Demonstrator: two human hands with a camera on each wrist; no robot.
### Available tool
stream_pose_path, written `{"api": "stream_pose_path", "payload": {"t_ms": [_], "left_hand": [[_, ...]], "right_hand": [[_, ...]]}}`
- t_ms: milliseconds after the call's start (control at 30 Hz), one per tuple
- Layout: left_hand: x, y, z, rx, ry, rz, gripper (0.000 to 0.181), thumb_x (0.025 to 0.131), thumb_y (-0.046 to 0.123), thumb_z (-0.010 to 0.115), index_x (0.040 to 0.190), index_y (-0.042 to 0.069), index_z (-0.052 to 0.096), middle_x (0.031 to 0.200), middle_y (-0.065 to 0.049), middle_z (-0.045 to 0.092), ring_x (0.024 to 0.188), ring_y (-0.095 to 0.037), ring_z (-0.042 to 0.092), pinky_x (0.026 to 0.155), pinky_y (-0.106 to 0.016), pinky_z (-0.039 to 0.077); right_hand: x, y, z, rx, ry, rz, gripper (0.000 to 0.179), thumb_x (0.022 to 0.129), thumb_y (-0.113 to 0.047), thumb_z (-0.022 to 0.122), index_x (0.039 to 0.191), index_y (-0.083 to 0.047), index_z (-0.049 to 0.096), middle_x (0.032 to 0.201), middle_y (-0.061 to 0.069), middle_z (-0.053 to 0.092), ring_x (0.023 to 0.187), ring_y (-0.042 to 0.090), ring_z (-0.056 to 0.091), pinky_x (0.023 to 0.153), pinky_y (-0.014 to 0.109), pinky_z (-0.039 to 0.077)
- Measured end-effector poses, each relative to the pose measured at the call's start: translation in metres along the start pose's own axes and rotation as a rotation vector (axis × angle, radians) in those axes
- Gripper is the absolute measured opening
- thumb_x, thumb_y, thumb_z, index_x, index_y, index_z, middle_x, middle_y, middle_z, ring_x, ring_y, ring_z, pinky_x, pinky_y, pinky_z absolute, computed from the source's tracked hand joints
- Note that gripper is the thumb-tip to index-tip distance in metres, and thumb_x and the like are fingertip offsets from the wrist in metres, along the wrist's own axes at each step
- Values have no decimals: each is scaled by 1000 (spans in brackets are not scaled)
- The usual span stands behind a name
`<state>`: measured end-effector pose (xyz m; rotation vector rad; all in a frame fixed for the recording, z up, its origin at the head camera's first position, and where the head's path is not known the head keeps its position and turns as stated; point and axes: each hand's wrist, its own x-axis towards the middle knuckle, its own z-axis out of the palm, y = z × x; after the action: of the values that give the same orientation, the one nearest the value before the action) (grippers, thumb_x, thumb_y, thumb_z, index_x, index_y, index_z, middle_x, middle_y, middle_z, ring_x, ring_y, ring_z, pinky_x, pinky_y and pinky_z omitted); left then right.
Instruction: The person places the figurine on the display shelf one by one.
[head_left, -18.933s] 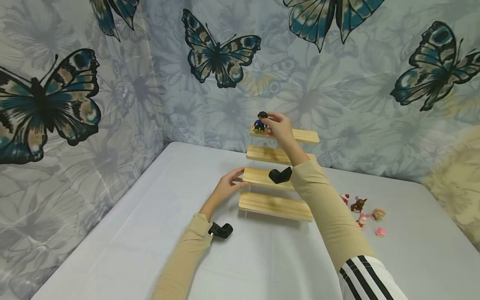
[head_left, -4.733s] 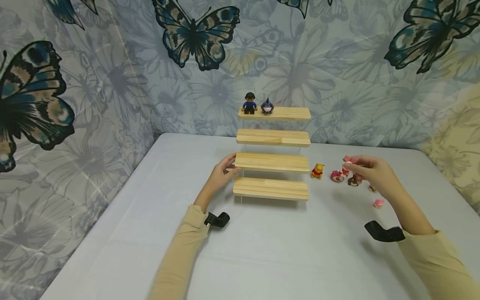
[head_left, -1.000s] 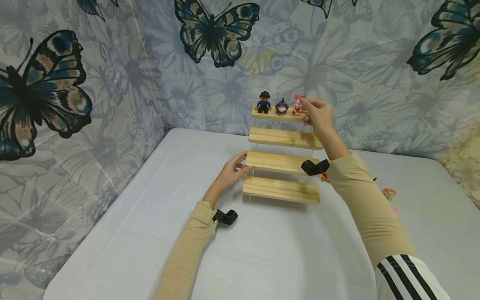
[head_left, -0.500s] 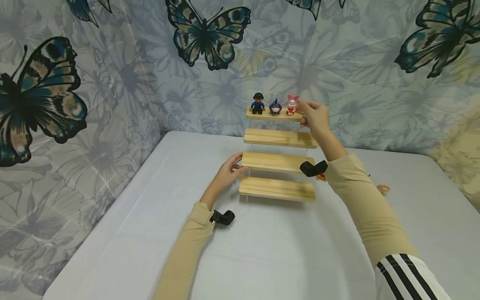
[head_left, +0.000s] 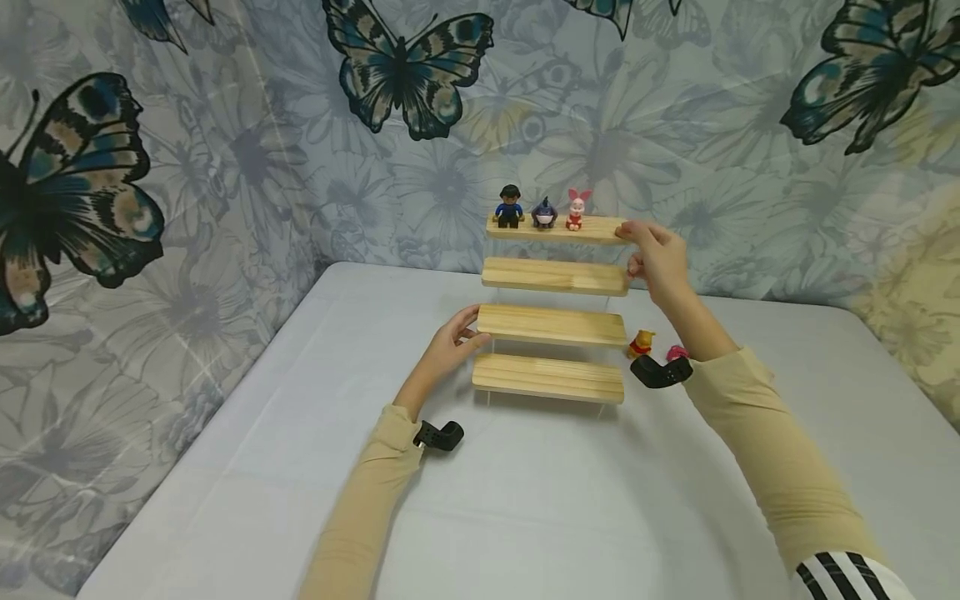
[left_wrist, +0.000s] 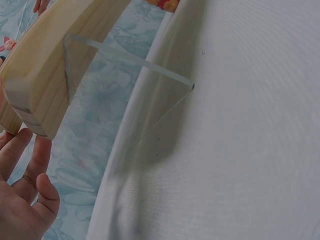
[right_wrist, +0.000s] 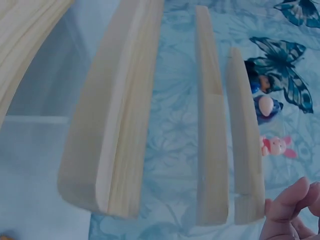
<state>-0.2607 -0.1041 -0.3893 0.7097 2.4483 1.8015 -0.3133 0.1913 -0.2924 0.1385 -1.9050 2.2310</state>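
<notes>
A tiered wooden display shelf (head_left: 551, 325) with clear supports stands on the white-covered table. On its top board (head_left: 603, 227) stand a black-haired toy figure (head_left: 509, 210) in blue, a dark-blue donkey figure (head_left: 544, 215) and a pink piglet figure (head_left: 576, 212). My right hand (head_left: 666, 262) holds no figure; its fingertips are right at the top board's right end, and in the right wrist view the bent fingers (right_wrist: 287, 202) meet that end. With its thumb apart, my left hand (head_left: 447, 348) touches the left end of the second-lowest board with its fingertips (left_wrist: 42, 145).
Right of the shelf, a yellow bear figure (head_left: 641, 343) in red and a pink figure (head_left: 677, 353) sit on the table, partly behind my right wrist's black camera mount (head_left: 662, 372). A butterfly-patterned cloth (head_left: 420, 208) hangs close behind the shelf.
Over several seconds, the piglet figure went from the table to the top board beside the donkey. My right hand has since let go and moved right to the board's end. My left hand stays put.
</notes>
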Motion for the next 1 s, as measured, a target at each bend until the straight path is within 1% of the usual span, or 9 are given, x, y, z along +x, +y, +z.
{"api": "stream_pose_path", "payload": {"t_ms": [67, 133, 300, 433, 533, 733, 833, 900, 1000], "left_hand": [[-1, 1, -1, 3, 0, -16, 55, 91, 12, 55, 137, -3, 30, 136, -21, 34, 100, -32, 49, 78, -37, 41], [-1, 1, -2, 10, -4, -26, 56, 91, 14, 55, 138, -2, 28, 137, -20, 33, 101, -31, 49, 80, -38, 41], [-1, 1, -2, 3, -9, -23, 57, 92, 13, 54, 138, -4, 27, 138, -22, 30, 102, -33, 48, 82, -41, 39], [-1, 2, 1, -14, -12, -20, 56, 92, 12, 53, 138, -4, 26, 138, -23, 29, 102, -33, 47, 82, -41, 39], [-1, 1, 3, -16, -6, -14, 55, 91, 10, 53, 137, -5, 27, 138, -23, 30, 101, -33, 48, 80, -40, 40], [-2, 2, 3, -13, -4, -22, 54, 92, 11, 53, 137, -5, 28, 137, -22, 31, 101, -32, 48, 79, -38, 40], [-1, 2, 2, -2, -5, -31, 55, 92, 13, 53, 138, -3, 27, 138, -21, 31, 101, -31, 48, 81, -40, 39], [0, 0, 3, -12, -2, -32, 55, 92, 14, 53, 138, -2, 28, 138, -20, 31, 101, -31, 47, 82, -41, 38], [2, -8, 3, -32, 3, -25, 57, 91, 17, 55, 138, -2, 29, 138, -20, 32, 100, -31, 48, 80, -43, 39]], "right_hand": [[-3, -1, -4, 13, 0, 3, 40, 91, -21, 53, 115, 11, 50, 99, 7, 59, 36, 7, 39, 38, 19, 38], [-7, -3, -7, 18, -8, 1, 35, 92, -21, 51, 112, 8, 53, 102, 9, 58, 37, 7, 39, 39, 19, 39], [-27, -10, -23, 44, -45, -3, 22, 92, -21, 51, 103, -5, 62, 108, 10, 56, 38, 8, 39, 40, 20, 39], [-50, -15, -44, 66, -66, -23, 26, 91, -21, 54, 106, -2, 61, 105, 6, 59, 39, 9, 37, 40, 22, 38], [-66, -18, -60, 113, -84, -38, 27, 91, -19, 53, 107, 2, 60, 104, 6, 62, 39, 10, 36, 39, 23, 37], [-95, -24, -88, 296, -141, -41, 24, 93, -9, 48, 105, 6, 61, 103, 11, 63, 41, 17, 31, 38, 26, 36], [-108, -26, -99, 359, -164, -54, 24, 95, -6, 43, 105, 8, 61, 104, 13, 63, 42, 20, 25, 37, 28, 30], [-115, -26, -106, 376, -169, -66, 25, 95, -4, 41, 106, 9, 60, 105, 15, 62, 44, 21, 22, 38, 29, 27], [-124, -23, -115, 343, -160, -79, 26, 95, -4, 41, 107, 11, 59, 105, 15, 62, 44, 21, 22, 40, 31, 22]]}}
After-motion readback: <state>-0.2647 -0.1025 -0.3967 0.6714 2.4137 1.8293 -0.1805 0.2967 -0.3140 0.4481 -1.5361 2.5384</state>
